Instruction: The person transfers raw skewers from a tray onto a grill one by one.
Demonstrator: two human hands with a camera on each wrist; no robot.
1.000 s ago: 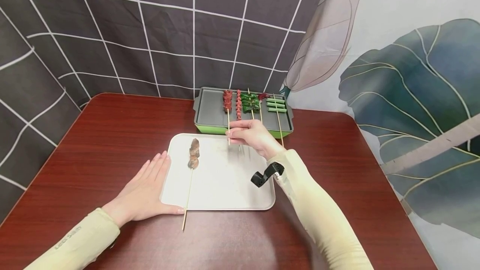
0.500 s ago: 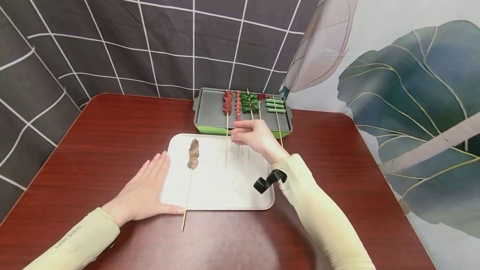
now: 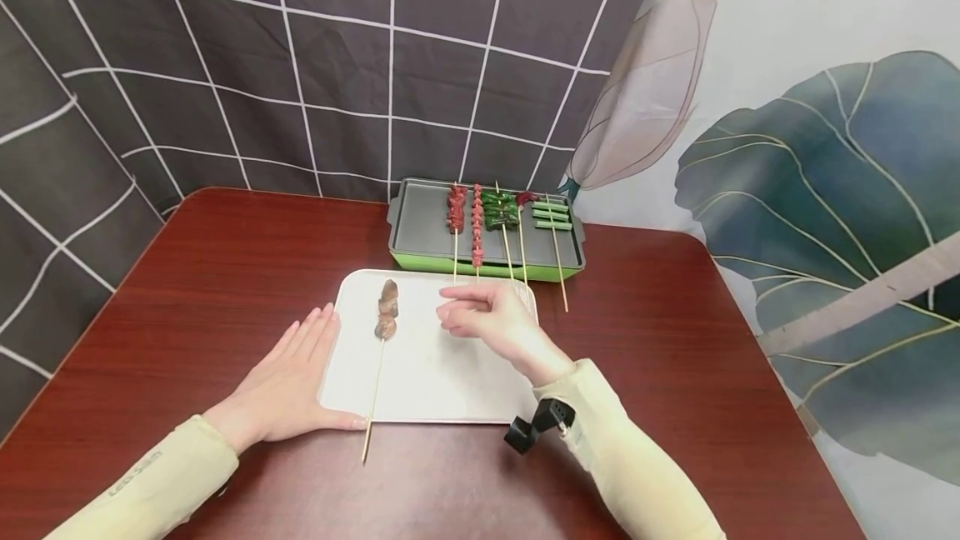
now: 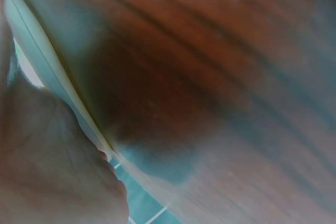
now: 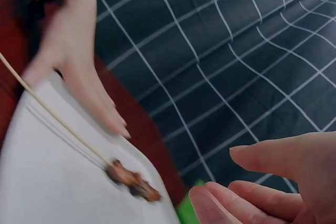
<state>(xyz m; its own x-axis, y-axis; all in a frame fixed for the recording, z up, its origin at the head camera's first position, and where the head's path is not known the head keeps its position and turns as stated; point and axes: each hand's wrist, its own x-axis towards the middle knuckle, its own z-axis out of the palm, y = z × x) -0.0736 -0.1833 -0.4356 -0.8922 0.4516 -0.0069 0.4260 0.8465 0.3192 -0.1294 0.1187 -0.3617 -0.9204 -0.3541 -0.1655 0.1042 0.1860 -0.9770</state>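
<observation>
My left hand (image 3: 288, 390) lies with straight fingers against the left edge of a white tray (image 3: 457, 373), its thumb near a bamboo stick. That stick belongs to a skewer of brownish pieces (image 3: 387, 311) on the tray's left part; its end sticks out past the front edge. Over the tray hovers my right hand (image 3: 498, 323), fingers relaxed and holding nothing; the right wrist view confirms the gap between thumb (image 5: 262, 158) and fingers. Behind it, on a grey-topped green grill (image 3: 420, 219), lie a red meat skewer (image 3: 456, 211), a thin pinkish skewer (image 3: 477, 227) and a green pepper skewer (image 3: 501, 211).
Farther right on the grill are a skewer with a dark red piece (image 3: 526, 199) and one with green stalks (image 3: 551, 215). Several sticks overhang the grill's front edge. Everything stands on a reddish-brown table (image 3: 247, 257) before a dark gridded cloth (image 3: 330, 65).
My right hand let go of the red meat skewer's stick, leaving it on the grill, and drew back toward me over the tray. My left hand stayed put.
</observation>
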